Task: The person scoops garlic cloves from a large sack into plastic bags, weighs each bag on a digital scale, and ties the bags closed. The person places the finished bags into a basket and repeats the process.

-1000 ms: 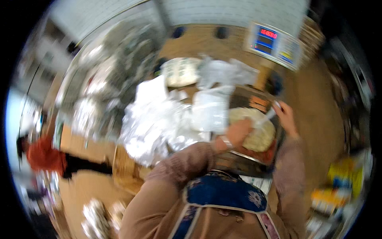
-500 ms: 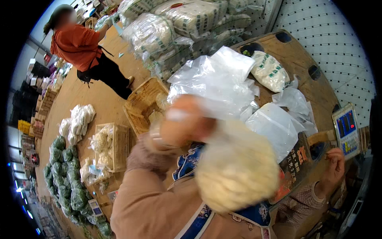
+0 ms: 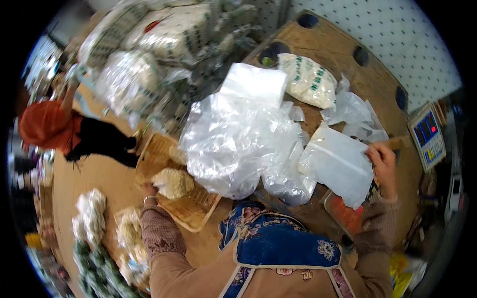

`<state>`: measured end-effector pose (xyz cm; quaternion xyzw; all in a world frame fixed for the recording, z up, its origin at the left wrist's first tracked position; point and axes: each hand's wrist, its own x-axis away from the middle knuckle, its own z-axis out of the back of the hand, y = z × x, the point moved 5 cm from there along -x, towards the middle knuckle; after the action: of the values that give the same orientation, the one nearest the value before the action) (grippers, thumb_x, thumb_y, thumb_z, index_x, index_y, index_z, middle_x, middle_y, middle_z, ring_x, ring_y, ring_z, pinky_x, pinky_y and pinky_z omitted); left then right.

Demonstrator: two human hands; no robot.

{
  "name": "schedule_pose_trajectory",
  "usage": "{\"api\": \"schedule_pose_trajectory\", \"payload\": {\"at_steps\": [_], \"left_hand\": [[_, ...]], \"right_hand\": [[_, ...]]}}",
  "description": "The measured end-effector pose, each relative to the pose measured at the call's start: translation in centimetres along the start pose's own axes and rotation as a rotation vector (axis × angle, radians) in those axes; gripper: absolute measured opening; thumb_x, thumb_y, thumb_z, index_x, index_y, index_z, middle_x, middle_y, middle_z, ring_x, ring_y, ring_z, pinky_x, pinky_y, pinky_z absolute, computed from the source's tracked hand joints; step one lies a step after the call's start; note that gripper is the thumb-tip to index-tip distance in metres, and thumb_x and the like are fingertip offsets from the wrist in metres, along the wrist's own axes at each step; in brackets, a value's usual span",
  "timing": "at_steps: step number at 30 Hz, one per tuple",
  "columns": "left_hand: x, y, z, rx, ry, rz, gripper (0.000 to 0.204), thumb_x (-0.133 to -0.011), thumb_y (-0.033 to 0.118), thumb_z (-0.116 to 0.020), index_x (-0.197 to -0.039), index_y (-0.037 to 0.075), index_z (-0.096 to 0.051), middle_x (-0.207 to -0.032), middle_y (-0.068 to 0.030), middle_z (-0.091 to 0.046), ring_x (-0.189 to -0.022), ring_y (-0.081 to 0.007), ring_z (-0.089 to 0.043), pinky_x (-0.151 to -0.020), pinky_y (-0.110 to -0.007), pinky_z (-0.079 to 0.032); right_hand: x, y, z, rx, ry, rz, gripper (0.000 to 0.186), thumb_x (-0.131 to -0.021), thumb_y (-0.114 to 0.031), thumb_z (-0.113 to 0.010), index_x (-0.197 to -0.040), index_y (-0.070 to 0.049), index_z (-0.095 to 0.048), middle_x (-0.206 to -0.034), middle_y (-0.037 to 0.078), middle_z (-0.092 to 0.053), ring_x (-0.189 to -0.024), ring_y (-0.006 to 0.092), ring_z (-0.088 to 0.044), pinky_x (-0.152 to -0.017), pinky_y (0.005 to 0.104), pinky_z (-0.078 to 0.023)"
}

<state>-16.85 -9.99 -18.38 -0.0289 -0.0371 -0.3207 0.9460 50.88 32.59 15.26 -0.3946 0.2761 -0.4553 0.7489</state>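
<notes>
My left hand [image 3: 149, 190] is closed at the gathered end of a clear bag of pale, cream-coloured pieces [image 3: 174, 183]. That bag is over the inside of a yellow plastic crate [image 3: 196, 219], left of the table. Over the table, my right hand [image 3: 384, 168] pinches the right edge of a flat, whitish plastic bag [image 3: 337, 166]. Left of it spreads a heap of clear plastic bags [image 3: 233, 144], with a stack of flat white bags [image 3: 254, 83] at its far end. What exactly the cream pieces are, I cannot tell.
A digital scale [image 3: 428, 139] stands at the table's right. A filled printed bag [image 3: 308, 80] lies further back. Large wrapped sacks [image 3: 169, 32] are piled far left. A person in orange [image 3: 49, 126] stands beyond the crate. Green bagged goods [image 3: 102, 270] lie on the floor.
My left hand has carried the bag of cream pieces from in front of my body leftward to the crate. My right hand has moved from near the scale onto the flat bag. The view has shifted.
</notes>
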Motion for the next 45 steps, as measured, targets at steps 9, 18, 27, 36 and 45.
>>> {"api": "schedule_pose_trajectory", "payload": {"at_steps": [9,18,27,36,45], "left_hand": [[-11.9,13.7,9.9,1.41,-0.047,0.079,0.013,-0.084,0.017,-0.05,-0.08,0.005,-0.05,-0.074,-0.0026,-0.054,-0.06,-0.009,-0.047,-0.052,-0.024,-0.039],[-4.0,27.0,21.9,1.47,-0.405,-0.177,0.011,-0.084,0.013,-0.05,-0.09,0.004,-0.052,-0.08,-0.0028,-0.056,-0.072,-0.0107,-0.052,-0.065,-0.023,-0.043],[8.6,29.6,16.3,1.229,-1.066,-0.379,0.021,-0.082,0.017,-0.055,-0.097,0.002,-0.054,-0.089,-0.0057,-0.056,-0.086,-0.0128,-0.051,-0.076,-0.026,-0.042],[16.3,44.2,19.2,1.631,-1.194,-0.846,0.031,-0.085,0.029,-0.049,-0.098,0.001,-0.053,-0.087,-0.0062,-0.056,-0.082,-0.0117,-0.05,-0.075,-0.026,-0.041],[16.5,46.1,22.2,1.774,-0.865,-0.62,0.032,-0.083,0.028,-0.052,-0.089,-0.003,-0.056,-0.08,-0.0077,-0.058,-0.077,-0.0115,-0.05,-0.07,-0.025,-0.041]], "right_hand": [[-9.3,10.2,-2.0,0.304,0.13,-0.329,0.026,-0.077,-0.025,-0.057,-0.088,-0.001,-0.054,-0.086,0.013,-0.059,-0.079,0.023,-0.056,-0.067,0.0324,-0.044],[-16.7,30.5,-3.9,0.427,0.284,-0.958,0.035,-0.069,-0.029,-0.062,-0.089,0.0,-0.057,-0.072,0.008,-0.057,-0.067,0.0193,-0.054,-0.062,0.0332,-0.043],[-14.6,34.7,1.7,-0.446,0.496,-0.687,0.022,-0.08,-0.022,-0.052,-0.09,-0.002,-0.054,-0.072,0.007,-0.053,-0.059,0.0146,-0.046,-0.056,0.0268,-0.04],[-12.0,3.0,0.7,0.824,0.413,0.36,0.015,-0.081,-0.013,-0.054,-0.085,0.001,-0.051,-0.081,0.008,-0.05,-0.071,0.0154,-0.048,-0.063,0.0307,-0.041],[1.1,-2.8,-17.4,0.037,-0.477,0.049,0.017,-0.08,-0.016,-0.053,-0.073,-0.002,-0.048,-0.066,0.0,-0.045,-0.067,0.0116,-0.046,-0.062,0.026,-0.039]]}}
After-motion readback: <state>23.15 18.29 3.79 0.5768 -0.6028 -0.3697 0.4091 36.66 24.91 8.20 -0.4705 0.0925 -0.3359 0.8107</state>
